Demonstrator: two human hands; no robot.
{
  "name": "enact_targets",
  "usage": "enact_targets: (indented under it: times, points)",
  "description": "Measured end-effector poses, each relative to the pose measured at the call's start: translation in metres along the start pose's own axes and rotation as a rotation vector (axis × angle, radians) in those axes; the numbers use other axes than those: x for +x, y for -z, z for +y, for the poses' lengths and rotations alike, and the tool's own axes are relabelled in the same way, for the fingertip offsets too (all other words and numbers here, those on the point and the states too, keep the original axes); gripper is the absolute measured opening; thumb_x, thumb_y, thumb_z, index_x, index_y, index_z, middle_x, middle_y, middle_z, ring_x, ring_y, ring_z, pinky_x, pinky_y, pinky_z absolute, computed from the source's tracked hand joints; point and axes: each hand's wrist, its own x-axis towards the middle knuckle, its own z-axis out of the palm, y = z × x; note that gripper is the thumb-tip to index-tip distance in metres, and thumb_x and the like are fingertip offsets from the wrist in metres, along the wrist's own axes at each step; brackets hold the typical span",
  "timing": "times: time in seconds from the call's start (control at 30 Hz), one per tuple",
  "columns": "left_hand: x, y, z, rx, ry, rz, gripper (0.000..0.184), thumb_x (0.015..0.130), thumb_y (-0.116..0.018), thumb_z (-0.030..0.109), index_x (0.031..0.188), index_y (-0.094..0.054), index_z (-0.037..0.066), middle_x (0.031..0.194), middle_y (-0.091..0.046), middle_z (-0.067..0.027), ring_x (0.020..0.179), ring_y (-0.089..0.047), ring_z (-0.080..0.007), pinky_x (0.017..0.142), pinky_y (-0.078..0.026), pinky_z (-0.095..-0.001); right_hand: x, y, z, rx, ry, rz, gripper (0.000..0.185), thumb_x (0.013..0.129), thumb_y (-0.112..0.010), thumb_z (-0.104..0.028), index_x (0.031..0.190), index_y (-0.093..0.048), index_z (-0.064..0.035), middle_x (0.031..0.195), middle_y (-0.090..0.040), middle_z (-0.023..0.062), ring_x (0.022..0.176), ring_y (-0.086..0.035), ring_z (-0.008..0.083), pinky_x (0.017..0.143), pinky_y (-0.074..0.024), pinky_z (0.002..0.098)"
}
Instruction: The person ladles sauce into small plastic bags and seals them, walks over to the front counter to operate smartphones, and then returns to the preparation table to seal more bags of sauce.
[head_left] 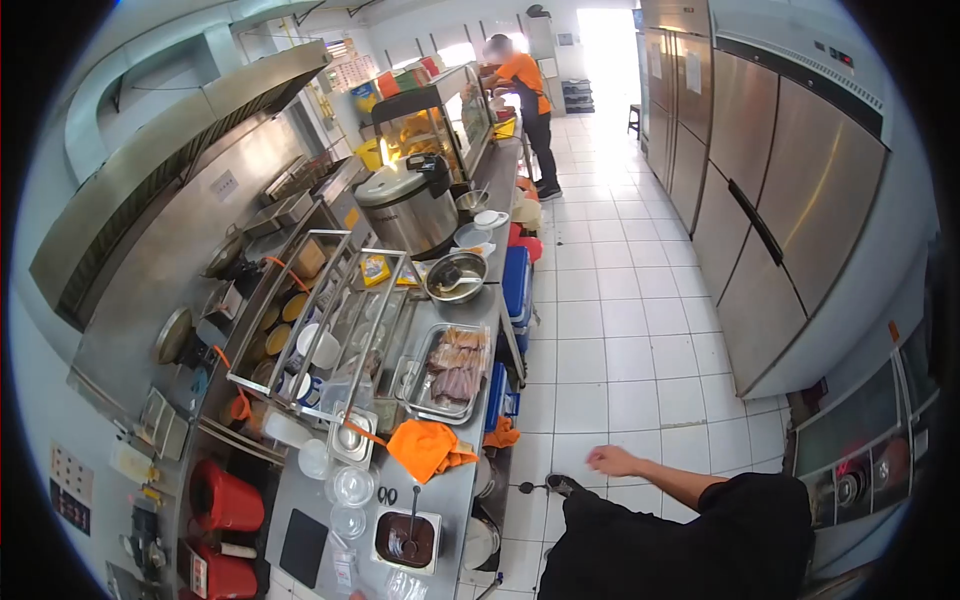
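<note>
My right hand (612, 461) is held out over the tiled floor, nothing in it, with the fingers loosely apart. At the bottom edge only a small bit of what looks like my left hand (357, 596) shows; its fingers are cut off from view. Close to it are a clear plastic bag (407, 585) and a small white packet (344, 568). A metal pan of dark sauce (391, 549) with a ladle (412, 530) standing in it sits just beyond. Farther along the counter are an orange cloth (428, 450), clear round lids (353, 486) and a tray of raw meat (455, 372).
A steel counter (295, 480) runs along the left, with a metal bowl (457, 277) and a large rice cooker (408, 208). Steel refrigerators (765, 190) line the right. Tiled floor (630, 340) lies between. A person in orange (522, 80) stands at the far end.
</note>
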Motion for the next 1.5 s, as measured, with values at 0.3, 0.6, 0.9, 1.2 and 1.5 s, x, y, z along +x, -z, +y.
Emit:
enact_targets:
  times: [0.3,0.6,0.9,1.2,1.5]
  points:
    - [-0.158,-0.061,0.150,-0.737,0.056,-0.839,0.022,0.106,-0.050,0.019,0.093,-0.056,0.003,0.085,-0.052,-0.0011,0.074,-0.045,-0.0086,0.066,-0.039,-0.0244,-0.097,-0.079,-0.220,0.646,0.330,-0.498,0.018,0.102,-0.061,-0.020,0.109,-0.060,-0.0038,0.086,-0.064,0.0012,0.074,-0.062,0.0085,0.062,-0.0474,0.0245]
    - [-0.271,-0.073,0.169,-0.992,0.574,-1.176,0.039,0.101,-0.059,0.033,0.126,-0.049,0.006,0.103,-0.061,-0.0097,0.085,-0.064,-0.0191,0.065,-0.053,-0.0298,-0.164,0.011,-0.123,0.411,0.173,-0.269,0.023,0.096,-0.067,-0.026,0.097,-0.070,-0.0034,0.079,-0.066,0.0016,0.065,-0.060,0.0080,0.057,-0.0468,0.0250]
    - [-0.397,-0.140,0.314,-0.551,-0.476,-1.082,0.024,0.089,-0.073,0.012,0.103,-0.059,-0.001,0.090,-0.059,-0.0112,0.080,-0.061,-0.0255,0.074,-0.050,-0.0373,-0.260,0.153,-0.003,0.657,0.091,0.088,0.022,0.099,-0.066,-0.024,0.101,-0.067,-0.0021,0.076,-0.061,-0.0011,0.067,-0.054,0.0054,0.058,-0.0452,0.0228]
    - [-0.547,-0.138,0.374,-0.518,-0.305,-1.654,0.028,0.089,-0.078,0.018,0.092,-0.061,-0.004,0.085,-0.068,-0.0093,0.076,-0.067,-0.0172,0.064,-0.057,-0.0296,-0.325,0.208,0.072,0.424,0.180,0.466,0.019,0.097,-0.067,-0.020,0.098,-0.068,-0.0008,0.080,-0.068,0.0025,0.074,-0.062,0.0084,0.066,-0.0530,0.0277]
    - [-0.543,-0.145,0.309,-0.618,0.129,-1.912,0.024,0.099,-0.065,0.024,0.104,-0.066,0.001,0.083,-0.068,-0.0031,0.073,-0.062,-0.0097,0.064,-0.050,-0.0255,-0.320,0.215,0.084,0.462,0.128,0.163,0.015,0.093,-0.071,-0.013,0.093,-0.067,0.0022,0.080,-0.071,0.0075,0.067,-0.066,0.0104,0.058,-0.0514,0.0239]
